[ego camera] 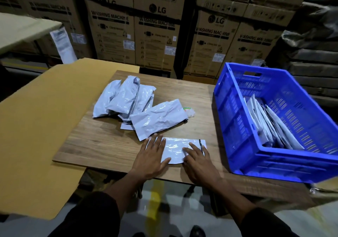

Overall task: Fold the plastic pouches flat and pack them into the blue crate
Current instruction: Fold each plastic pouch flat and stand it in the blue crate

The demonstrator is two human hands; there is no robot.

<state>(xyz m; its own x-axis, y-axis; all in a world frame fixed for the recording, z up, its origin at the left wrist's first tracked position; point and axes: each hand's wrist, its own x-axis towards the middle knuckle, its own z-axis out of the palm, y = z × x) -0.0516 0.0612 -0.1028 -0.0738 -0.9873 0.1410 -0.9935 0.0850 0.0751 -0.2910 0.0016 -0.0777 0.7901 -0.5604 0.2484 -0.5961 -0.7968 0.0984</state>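
Observation:
A flat pale grey plastic pouch (175, 150) lies near the front edge of the wooden table (102, 141). My left hand (150, 159) presses on its left end with fingers spread and straight. My right hand (198, 161) lies flat on its right part. Behind it sits a loose pile of several puffy grey pouches (128, 99), with one more pouch (159, 119) lying closest to my hands. The blue crate (237, 119) stands on the right of the table and holds several folded pouches (270, 125) leaning on edge inside.
A large brown cardboard sheet (40, 127) covers the left side and overhangs the table. Stacked washing machine cartons (157, 34) form a wall behind. A small colourful scrap (188, 109) lies beside the near pouch. Dark wrapped stacks (311, 54) stand at the far right.

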